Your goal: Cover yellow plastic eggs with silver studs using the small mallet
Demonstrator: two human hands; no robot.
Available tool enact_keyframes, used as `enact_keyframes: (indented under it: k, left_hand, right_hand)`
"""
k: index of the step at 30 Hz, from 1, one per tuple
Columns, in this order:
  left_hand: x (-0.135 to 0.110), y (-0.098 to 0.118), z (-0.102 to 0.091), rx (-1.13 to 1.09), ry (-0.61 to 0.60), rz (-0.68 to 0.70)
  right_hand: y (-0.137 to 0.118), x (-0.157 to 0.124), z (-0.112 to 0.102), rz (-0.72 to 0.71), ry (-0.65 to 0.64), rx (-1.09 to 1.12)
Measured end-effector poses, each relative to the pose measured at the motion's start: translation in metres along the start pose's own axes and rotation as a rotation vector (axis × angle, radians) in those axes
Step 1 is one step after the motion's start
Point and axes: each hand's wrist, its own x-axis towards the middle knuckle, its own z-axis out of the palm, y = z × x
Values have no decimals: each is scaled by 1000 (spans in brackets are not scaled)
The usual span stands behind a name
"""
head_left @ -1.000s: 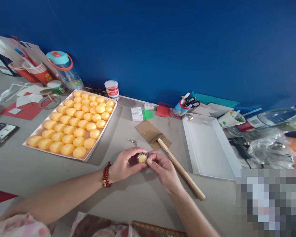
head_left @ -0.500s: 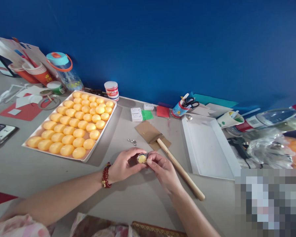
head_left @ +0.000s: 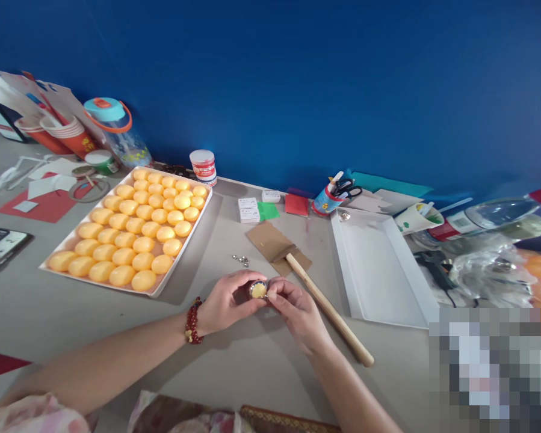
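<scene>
My left hand (head_left: 225, 304), a beaded bracelet at its wrist, is curled with thumb and fingers round a small bottle cap (head_left: 258, 290). The cap has a shiny crimped rim and a yellow face turned up. My right hand (head_left: 299, 310) pinches at the cap's right edge; a tiny shiny bit shows at its fingertips, too small to name. Beyond my hands lie several small silvery beads (head_left: 241, 260). A hammer with a wooden handle (head_left: 331, 310) rests to the right, its head on a piece of brown cardboard (head_left: 266, 237).
A tray of orange balls (head_left: 159, 282) stands at the left, a white box lid (head_left: 383, 270) at the right. Small white boxes (head_left: 249, 209), a red paper stack (head_left: 296, 204) and a pen cup (head_left: 327, 201) line the blue wall. A glue gun (head_left: 435, 269) lies far right.
Both hands keep their hold at the cap with hardly any movement. The whole view has shifted very slightly.
</scene>
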Motion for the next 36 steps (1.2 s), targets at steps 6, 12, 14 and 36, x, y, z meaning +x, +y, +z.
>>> enact_keyframes:
  k: [6,12,14,36]
  left_hand:
    - [1,2,-1,36,13,6]
    - [1,2,-1,45,18,10]
    - [1,2,-1,40,15,8]
    - [0,2,-1,32,8,-12]
  right_hand:
    - [3,0,0,-8,9,-7]
    - [1,-1,0,-34,10,-75]
    - [0,-1,1,-33,10,-84]
    - [0,-1,0,-59,15,-119]
